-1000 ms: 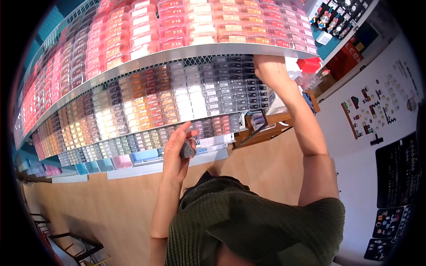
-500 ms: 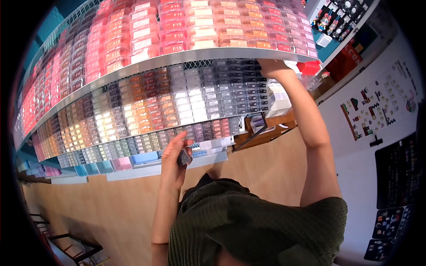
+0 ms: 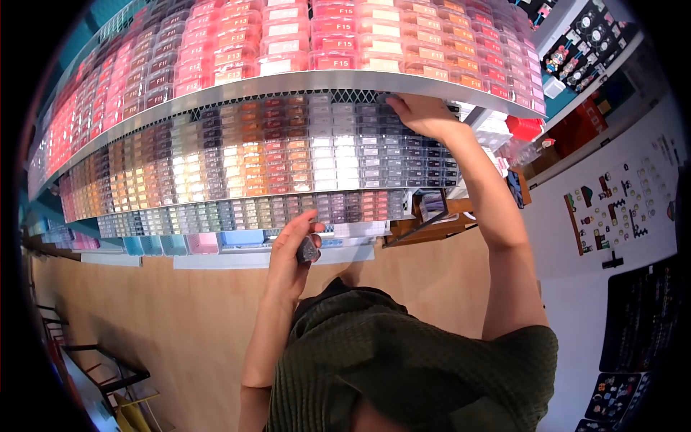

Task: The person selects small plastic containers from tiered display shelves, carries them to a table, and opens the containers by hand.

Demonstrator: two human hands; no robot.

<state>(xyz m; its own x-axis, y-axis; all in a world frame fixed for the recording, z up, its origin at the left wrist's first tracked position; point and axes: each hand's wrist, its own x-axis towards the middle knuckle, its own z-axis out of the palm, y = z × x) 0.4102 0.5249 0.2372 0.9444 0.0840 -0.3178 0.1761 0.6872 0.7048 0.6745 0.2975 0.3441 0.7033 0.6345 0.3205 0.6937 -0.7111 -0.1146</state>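
Fingers of the left hand (image 3: 288, 243) curl around a small, speckled dark-grey object (image 3: 309, 250), below the curved silver shelf lip (image 3: 324, 80); the right hand (image 3: 426, 117) reaches just beneath that lip, grip unclear. One object is held; what remains doesn't show.

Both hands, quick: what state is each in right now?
Left hand: closed around a small dark grey item.
Right hand: at the dark boxes; its grip cannot be told.

Dark grey container (image 3: 309, 250) in left hand (image 3: 288, 245), right hand (image 3: 423, 115) at dark boxes (image 3: 415, 155) below the upper shelf (image 3: 324, 81).
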